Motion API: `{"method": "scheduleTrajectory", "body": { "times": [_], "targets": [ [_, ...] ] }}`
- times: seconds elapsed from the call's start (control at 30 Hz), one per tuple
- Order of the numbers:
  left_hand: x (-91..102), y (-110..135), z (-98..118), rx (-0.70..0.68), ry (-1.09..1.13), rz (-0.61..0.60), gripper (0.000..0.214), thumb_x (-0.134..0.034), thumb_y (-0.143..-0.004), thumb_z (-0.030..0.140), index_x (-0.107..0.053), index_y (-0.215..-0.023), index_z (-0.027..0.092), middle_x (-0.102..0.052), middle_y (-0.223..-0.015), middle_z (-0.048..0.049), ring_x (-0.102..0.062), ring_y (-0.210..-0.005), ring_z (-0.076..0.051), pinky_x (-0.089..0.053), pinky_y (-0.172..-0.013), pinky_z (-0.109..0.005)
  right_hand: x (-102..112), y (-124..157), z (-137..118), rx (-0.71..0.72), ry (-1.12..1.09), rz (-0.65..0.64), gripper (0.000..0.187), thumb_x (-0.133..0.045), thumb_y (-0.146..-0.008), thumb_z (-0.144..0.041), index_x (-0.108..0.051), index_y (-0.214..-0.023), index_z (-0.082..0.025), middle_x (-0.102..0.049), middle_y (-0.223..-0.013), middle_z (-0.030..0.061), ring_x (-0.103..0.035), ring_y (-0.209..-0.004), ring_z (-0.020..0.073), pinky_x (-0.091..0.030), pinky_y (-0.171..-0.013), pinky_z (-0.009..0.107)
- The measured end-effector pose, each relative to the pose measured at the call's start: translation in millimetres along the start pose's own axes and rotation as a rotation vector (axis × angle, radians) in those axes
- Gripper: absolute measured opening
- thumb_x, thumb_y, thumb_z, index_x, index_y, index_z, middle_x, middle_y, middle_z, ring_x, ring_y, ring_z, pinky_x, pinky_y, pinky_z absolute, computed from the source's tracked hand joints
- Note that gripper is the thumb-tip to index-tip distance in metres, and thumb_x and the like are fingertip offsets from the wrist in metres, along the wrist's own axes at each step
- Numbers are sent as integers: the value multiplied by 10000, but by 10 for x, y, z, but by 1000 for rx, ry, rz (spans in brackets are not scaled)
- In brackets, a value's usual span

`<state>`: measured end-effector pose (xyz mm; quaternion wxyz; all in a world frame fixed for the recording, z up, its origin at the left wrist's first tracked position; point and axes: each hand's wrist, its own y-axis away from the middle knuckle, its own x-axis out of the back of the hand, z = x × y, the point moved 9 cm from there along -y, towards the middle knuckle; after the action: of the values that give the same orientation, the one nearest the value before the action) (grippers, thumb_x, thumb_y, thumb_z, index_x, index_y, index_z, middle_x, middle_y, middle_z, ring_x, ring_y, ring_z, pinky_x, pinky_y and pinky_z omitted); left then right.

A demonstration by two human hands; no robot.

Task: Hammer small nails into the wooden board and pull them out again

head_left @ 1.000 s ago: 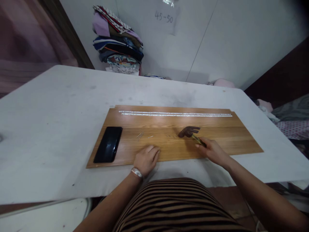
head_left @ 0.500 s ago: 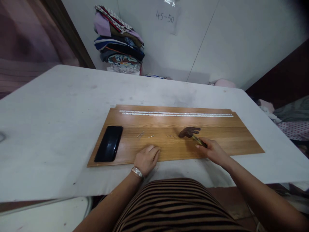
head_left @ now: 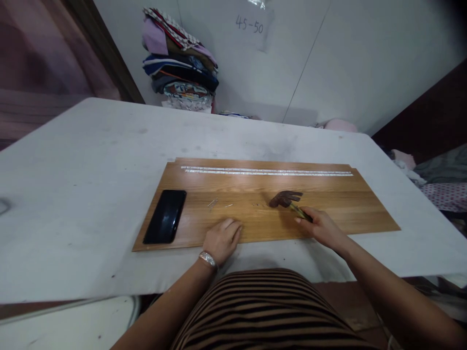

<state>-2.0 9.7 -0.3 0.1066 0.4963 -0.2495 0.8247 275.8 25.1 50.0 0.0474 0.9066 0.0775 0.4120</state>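
Note:
A claw hammer [head_left: 284,198] with a rusty brown head lies in the grip of my right hand [head_left: 321,227], which is wrapped round its yellow and black handle. Its head is low over the wooden board [head_left: 339,206], and I cannot tell whether it touches. Tiny marks or nail heads [head_left: 256,204] show on the wood just left of the head. My left hand [head_left: 222,239] rests at the board's near edge, fingers curled together, nothing visible in it. Beyond it are a single nail [head_left: 228,205] and a small group of loose nails [head_left: 212,203].
A black phone [head_left: 165,216] lies at the board's left end. Two white strips [head_left: 262,171] run along its far side. The board lies on a white-covered table [head_left: 91,160]. Folded cloth [head_left: 182,63] is stacked against the wall, and a white stool [head_left: 73,323] stands at the lower left.
The hammer head has shifted very slightly left. Both hands stay in nearly the same place.

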Motion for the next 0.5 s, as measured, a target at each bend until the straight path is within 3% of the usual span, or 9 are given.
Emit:
{"method": "scheduleTrajectory", "body": {
  "times": [0.5],
  "targets": [
    [-7,-13,5,14,30,-30,280,-477,-1047,285,-749,-1086,231,-754,-977,-57,-685,-854,-174,-523,-743,-280,11,-9,-48,15,22,-6,253,-557,-872,-450,-653,-818,-222,-696,-756,43,-610,-692,208,-472,-659,325]
  ]
}}
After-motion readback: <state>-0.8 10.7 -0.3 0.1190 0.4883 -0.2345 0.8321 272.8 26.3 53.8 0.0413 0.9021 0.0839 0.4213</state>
